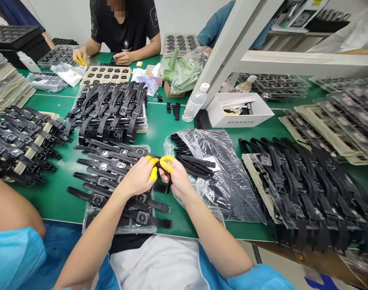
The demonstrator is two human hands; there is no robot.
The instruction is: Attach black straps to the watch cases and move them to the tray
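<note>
My left hand [140,176] and my right hand [177,177] meet over the right edge of a clear tray [120,228]. Yellow finger cots cover several of my fingertips. Both hands pinch a black watch strap [162,164] between them; the fingers hide most of it. Under my left hand, several smartwatches [142,217] with black straps lie in rows on the tray, their round backs facing up. Just right of my right hand, a clear plastic bag [220,173] holds a bundle of black straps [192,161].
More strapped watches are piled on trays at the back [107,106], the left [20,141] and the right [304,189]. A plastic bottle [196,102] and a white box [240,114] stand beyond the bag. Opposite, a co-worker [126,32] handles parts beside a beige tray [107,75].
</note>
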